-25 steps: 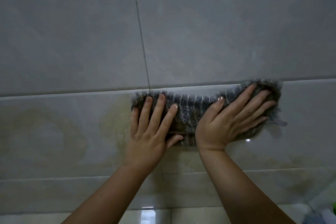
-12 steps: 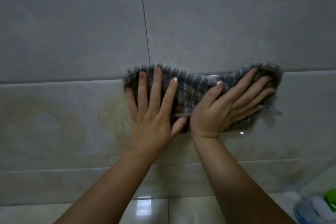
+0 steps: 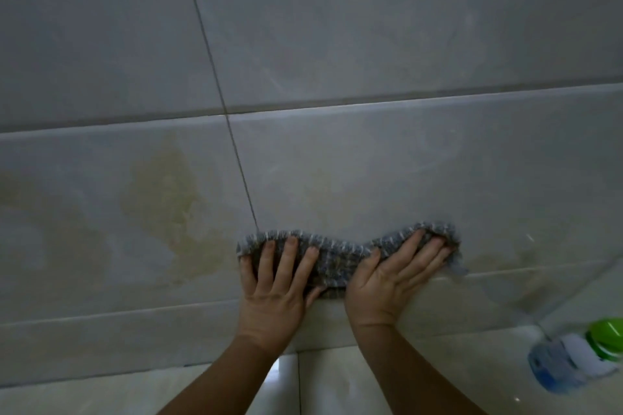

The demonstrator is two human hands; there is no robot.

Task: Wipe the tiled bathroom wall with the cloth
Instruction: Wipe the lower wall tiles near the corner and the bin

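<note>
The grey striped cloth (image 3: 337, 254) lies flat against the tiled wall (image 3: 371, 27), low on the lower tile row, its long axis running side to side; the left hand (image 3: 273, 290) presses its left end and the right hand (image 3: 387, 286) its right end, palms flat, fingers straight and spread, gripping nothing; both forearms reach up from below; a yellowish stain (image 3: 168, 205) lies left of and above the cloth, nearer the left hand, so a leftward sweep seems due.
</note>
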